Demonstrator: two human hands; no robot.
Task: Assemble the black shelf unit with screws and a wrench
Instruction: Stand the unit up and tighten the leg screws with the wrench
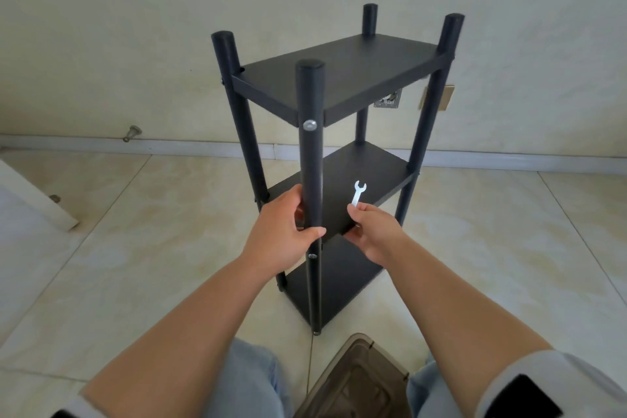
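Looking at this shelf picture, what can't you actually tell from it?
- Head view: whether the middle shelf is screwed to the near post; the left hand covers that joint.
- Wrench handle end: hidden in the right hand.
- Brown box: cut off by the bottom edge.

The scene was evenly and softly lit by diffuse daylight, with no hard-edged shadows anywhere. The cream wall (135, 27) and the pale tiled floor (492, 248) looked slightly washed out. The black shelf unit (339, 78) read as a flat matte mass, with a faint sheen on the post just above the left hand (288, 231) fingers. The small wrench (358, 193), rising from the right hand (369, 227) fingertips, caught light and appeared bright white. Wide-angle distortion bowed the baseboard (101, 142) and stretched both forearms toward the lower corners. Focus was sharp centrally; the edges were mildly soft.
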